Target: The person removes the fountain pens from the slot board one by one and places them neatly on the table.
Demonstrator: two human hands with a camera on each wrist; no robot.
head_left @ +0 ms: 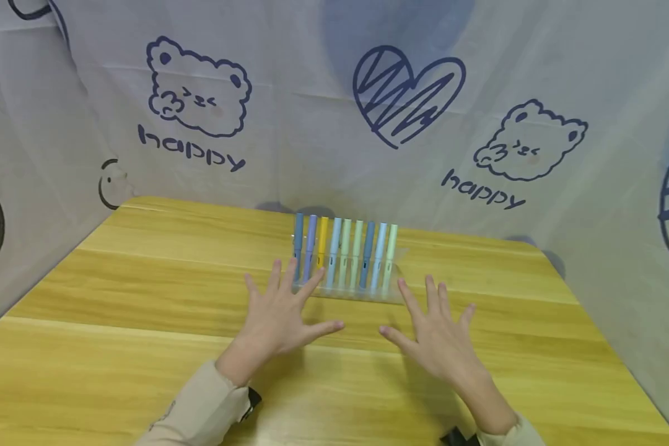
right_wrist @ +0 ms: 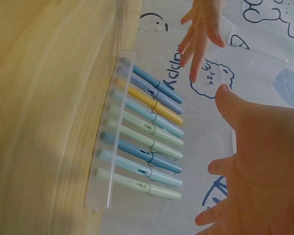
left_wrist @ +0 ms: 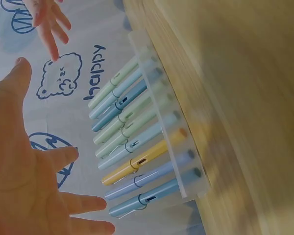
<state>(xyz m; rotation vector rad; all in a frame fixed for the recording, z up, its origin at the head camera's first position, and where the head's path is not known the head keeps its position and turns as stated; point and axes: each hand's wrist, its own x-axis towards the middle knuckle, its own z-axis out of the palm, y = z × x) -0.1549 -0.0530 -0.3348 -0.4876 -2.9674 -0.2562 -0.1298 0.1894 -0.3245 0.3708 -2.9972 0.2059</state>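
Nine pens are carried in the clear rack (right_wrist: pixel 102 199) near the far edge of the table (head_left: pixel 145 297), all propped at a slant in a single row, lower ends tucked behind the see-through front lip. From the left the line is read off: a dark blue pen (head_left: pixel 298 232), a purple pen (head_left: pixel 311 232), then a yellow pen (head_left: pixel 323 234) — the one warm colour in the row — then a light blue pen (head_left: pixel 336 235), two neighbouring pale green pens (head_left: pixel 346 235), a second dark blue pen (head_left: pixel 370 238), a second light blue pen (head_left: pixel 380 240), and a last green pen (head_left: pixel 391 241) at the right end. Narrow gaps are left between them.

In front of the rack both hands are held out, nothing grasped in either. The left hand (head_left: pixel 275 316) is spread wide, its fingertips seen against the rack's left end in the head view; whether contact is made there cannot be told. The right hand (head_left: pixel 437 337) is spread likewise, its index fingertip seen near the rack's right end, and the thumbs are pointed towards each other, apart.

Below, yellowish wood grain is shown across the table, and soft shadows are cast on it. Pale sleeves (head_left: pixel 201 402) are worn, with a black piece (head_left: pixel 251 402) seen at each wrist. Behind and at both sides, the space is closed in by a pale cloth (head_left: pixel 301 136) — creased in places, and printed with bears, hatched hearts and the word "happy" in dark lines.
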